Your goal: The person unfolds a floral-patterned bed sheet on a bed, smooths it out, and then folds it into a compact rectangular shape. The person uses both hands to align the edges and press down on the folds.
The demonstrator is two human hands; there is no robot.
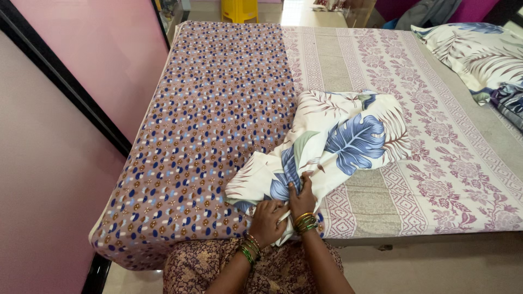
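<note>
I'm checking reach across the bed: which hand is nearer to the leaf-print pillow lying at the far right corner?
Right. The right hand grips the cream leaf-print cloth nearer the white-and-blue leaf-print pillow; the left hand sits beside it, lower and further left, so further away.

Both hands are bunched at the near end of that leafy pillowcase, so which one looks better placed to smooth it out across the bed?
Probably the right hand: it lies flatter, further onto the pillowcase. The left hand grips the near edge.
</note>
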